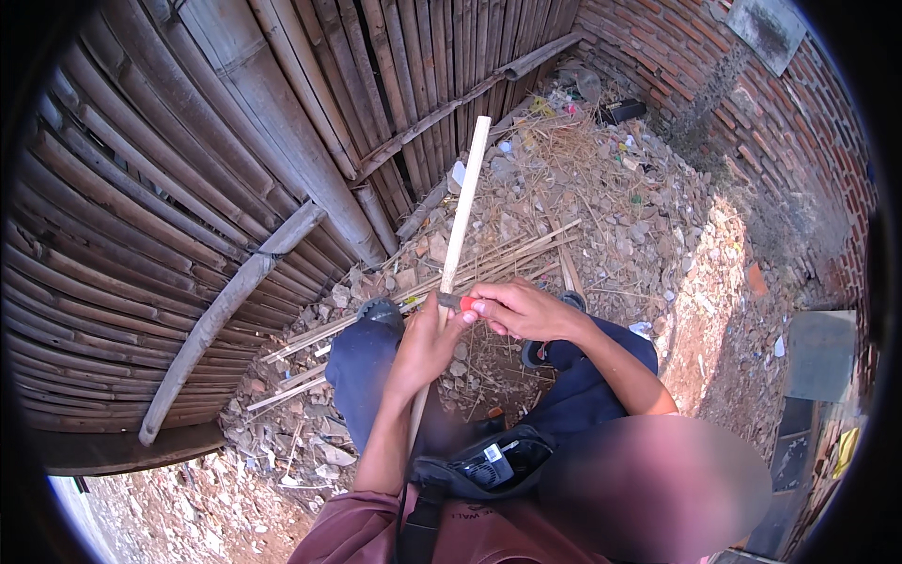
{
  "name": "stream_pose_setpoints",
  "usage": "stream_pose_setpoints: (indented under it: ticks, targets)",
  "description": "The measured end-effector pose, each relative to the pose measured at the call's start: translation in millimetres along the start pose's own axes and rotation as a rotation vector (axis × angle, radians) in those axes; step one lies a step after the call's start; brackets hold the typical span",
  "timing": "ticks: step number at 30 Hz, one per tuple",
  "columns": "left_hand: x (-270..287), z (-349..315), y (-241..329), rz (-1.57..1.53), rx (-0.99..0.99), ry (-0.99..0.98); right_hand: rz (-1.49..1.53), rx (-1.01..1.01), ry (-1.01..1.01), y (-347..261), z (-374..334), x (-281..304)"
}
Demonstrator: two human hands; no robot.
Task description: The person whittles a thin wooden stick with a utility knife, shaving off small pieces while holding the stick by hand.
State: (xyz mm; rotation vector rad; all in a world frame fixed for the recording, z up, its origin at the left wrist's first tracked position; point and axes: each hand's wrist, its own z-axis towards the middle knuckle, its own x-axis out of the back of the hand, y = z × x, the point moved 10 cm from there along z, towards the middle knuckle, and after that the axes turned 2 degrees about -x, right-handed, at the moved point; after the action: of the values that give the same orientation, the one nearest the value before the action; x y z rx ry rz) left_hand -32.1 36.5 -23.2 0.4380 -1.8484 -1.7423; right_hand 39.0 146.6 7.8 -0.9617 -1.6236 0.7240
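A long pale bamboo strip (458,240) is held upright-slanting in front of the seated person, its top end pointing up toward the bamboo fence (188,169) and its lower end passing down between the knees. The strip is gripped around its lower part by the left hand (425,346), whose fingers are closed about it. Just to the right of the strip, the right hand (522,310) is closed on a small knife (453,302) with a red handle; the grey blade is laid against the strip's edge, just above the left hand. The two hands are touching or nearly touching at the strip.

Behind the strip, a loose bundle of thin bamboo slivers (489,258) is spread flat on the rubble ground (639,226), running from the left of the strip to its right. A thick bamboo pole (230,310) is seen leaning across the fence, well to the left of the strip. A red brick wall (752,85) stands far to the right of the strip. Below the strip's lower end, a black pouch (489,462) on a strap is seen at the person's waist, over dark blue trousers (362,376).
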Motion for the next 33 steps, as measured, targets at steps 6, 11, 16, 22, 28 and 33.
stream_pose_setpoints:
  ticks: [6, 11, 16, 22, 28, 33]
  targets:
    - [2, 0, -6, 0.109, 0.018, 0.008, -0.003, 0.019, 0.035, 4, 2, 1]
    - [1, 1, 0, 0.065, 0.012, 0.005, -0.018, 0.052, 0.077, 2, 3, 4]
    - [-1, -1, -10, 0.088, 0.011, -0.048, 0.019, 0.037, 0.045, 2, 4, 2]
    - [-6, -6, -32, 0.031, 0.182, -0.116, 0.032, 0.031, 0.016, 8, 7, -2]
    - [-10, -6, -22, -0.008, 0.159, -0.164, 0.071, 0.025, 0.005, 6, 6, -3]
    - [-7, -4, -17, -0.029, 0.099, -0.054, 0.074, 0.028, 0.020, 6, 6, -3]
